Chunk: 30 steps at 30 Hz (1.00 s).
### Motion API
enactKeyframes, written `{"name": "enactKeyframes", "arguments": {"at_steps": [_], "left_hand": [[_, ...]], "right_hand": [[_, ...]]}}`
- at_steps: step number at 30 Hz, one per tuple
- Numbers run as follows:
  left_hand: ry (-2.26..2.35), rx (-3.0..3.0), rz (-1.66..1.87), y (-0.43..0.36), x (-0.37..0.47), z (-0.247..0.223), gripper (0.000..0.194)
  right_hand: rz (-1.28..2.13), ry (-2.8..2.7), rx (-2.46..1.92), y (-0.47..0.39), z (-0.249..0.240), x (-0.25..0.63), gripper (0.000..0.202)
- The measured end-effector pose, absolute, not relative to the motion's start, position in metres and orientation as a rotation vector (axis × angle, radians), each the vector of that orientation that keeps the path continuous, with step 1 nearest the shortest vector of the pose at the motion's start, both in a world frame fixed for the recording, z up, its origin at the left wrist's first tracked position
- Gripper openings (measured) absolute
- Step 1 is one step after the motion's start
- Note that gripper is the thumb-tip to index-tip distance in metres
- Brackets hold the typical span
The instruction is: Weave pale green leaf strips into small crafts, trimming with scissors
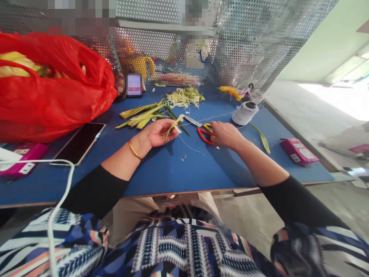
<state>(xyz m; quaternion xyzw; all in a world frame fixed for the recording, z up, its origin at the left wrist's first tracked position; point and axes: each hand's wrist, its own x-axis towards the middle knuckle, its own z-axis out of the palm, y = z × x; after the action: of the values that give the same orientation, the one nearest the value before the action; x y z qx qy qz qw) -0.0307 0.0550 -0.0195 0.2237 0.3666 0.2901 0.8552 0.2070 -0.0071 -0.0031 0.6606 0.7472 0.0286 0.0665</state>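
My left hand is closed around a small knotted bundle of pale corn-husk-like strips, pinched at the fingertips. A thin white thread runs from it toward the thread spool at the right, and a loose end trails below. My right hand is closed on the handles of a pair of scissors with red and yellow grips. The blades point up and left, their tips close to the bundle. Longer yellow-green husk strips lie beyond my left hand, with a heap of pale trimmed pieces behind them.
A big red plastic bag fills the left side, near a dark-screened phone and a white cable. A perforated metal screen borders the back. To the right are a pink pack and a single leaf strip.
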Motion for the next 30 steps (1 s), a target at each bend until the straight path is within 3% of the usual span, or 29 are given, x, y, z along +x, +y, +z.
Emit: {"name": "enactKeyframes", "arguments": {"at_steps": [6,9,16,21,30], "left_hand": [[0.749,0.503,0.614,0.054,-0.03,-0.023,0.028],[0.734,0.51,0.605,0.054,-0.03,-0.025,0.025],[0.739,0.52,0.622,0.052,-0.029,-0.025,0.028],[0.74,0.522,0.628,0.052,-0.029,-0.026,0.024],[0.814,0.56,0.618,0.05,-0.023,-0.025,0.021]], "right_hand": [[-0.163,2.25,2.197,-0.032,0.008,0.234,0.067],[-0.897,2.132,2.46,-0.054,0.009,0.255,0.049],[-1.953,2.015,2.367,-0.083,0.011,0.262,0.048],[-2.073,1.892,2.2,-0.066,0.019,0.244,0.039],[-1.99,1.84,2.365,-0.042,0.021,0.216,0.04]]}}
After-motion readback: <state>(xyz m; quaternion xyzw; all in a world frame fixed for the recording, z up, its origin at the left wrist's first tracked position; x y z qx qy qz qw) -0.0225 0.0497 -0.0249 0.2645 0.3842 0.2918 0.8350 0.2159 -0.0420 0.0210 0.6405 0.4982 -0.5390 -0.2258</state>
